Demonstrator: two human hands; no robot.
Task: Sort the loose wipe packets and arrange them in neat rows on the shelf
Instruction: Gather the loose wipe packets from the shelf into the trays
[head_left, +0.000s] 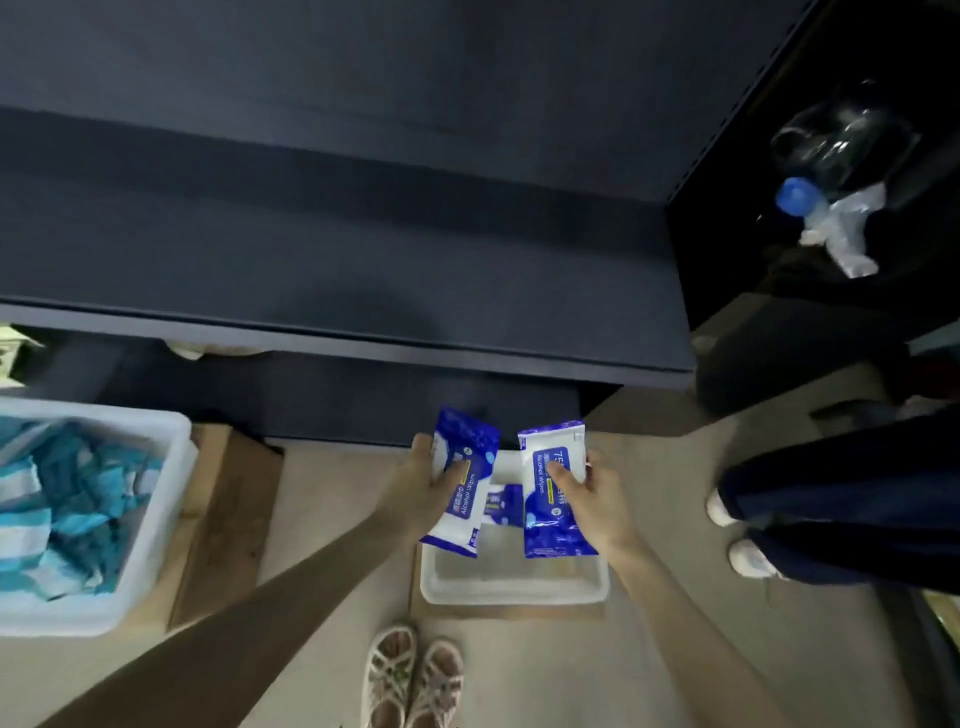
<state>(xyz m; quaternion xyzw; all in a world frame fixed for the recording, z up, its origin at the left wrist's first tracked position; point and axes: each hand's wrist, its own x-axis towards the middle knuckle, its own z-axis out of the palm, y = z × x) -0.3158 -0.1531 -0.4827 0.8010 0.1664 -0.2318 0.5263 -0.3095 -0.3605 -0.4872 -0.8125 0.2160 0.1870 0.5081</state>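
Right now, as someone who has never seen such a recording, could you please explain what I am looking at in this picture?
There is no machine here: a person wears a camera on the head, looking down at their own two hands. The left hand holds one blue-and-white wipe packet, and the right hand holds a second packet. Below them, a shallow white tray holds a third packet. A white bin of teal packets sits to the left, and the dark shelf lies ahead.
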